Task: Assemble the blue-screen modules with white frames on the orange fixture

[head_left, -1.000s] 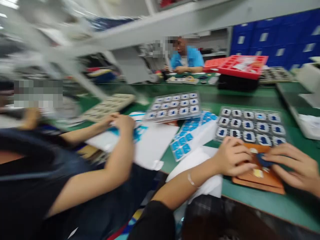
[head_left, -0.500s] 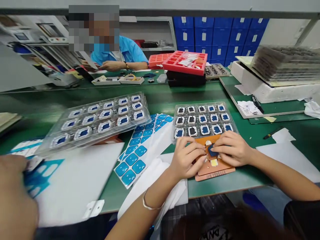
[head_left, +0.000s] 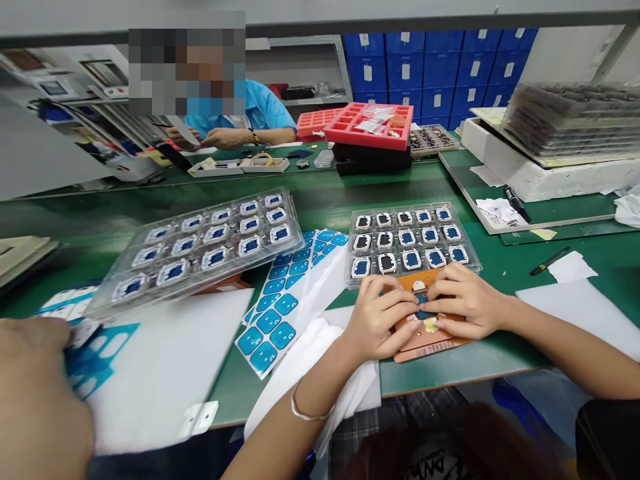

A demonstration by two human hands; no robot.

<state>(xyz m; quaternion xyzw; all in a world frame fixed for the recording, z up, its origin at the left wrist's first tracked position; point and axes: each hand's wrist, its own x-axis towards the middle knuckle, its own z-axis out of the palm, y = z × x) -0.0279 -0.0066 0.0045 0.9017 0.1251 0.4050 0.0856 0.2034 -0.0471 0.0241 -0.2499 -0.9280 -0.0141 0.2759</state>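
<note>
My left hand (head_left: 383, 320) and my right hand (head_left: 463, 301) work together over an orange fixture plate (head_left: 425, 352) with printed lettering near its front edge. Seated in the plate's middle is a small dark blue square piece (head_left: 425, 308). Fingers of both hands are bent onto it from either side and hide much of it. A white part and a yellow patch show around it on the plate. Just behind stands a clear blister tray (head_left: 417, 230) with rows of white-framed parts, some blue-centred and some black-centred.
Left lie sheets of blue stickers (head_left: 270, 323) and a second, tilted blister tray (head_left: 210, 260). Another person's blurred hand (head_left: 35, 400) is at the left edge. Across the bench, a person in a blue shirt (head_left: 267, 107) sits near red trays (head_left: 373, 127). A pen (head_left: 550, 261) lies right.
The blue piece, tilted up under my right fingers before, now lies flatter in the plate. My left fingers have closed in on it. The view has shifted slightly.
</note>
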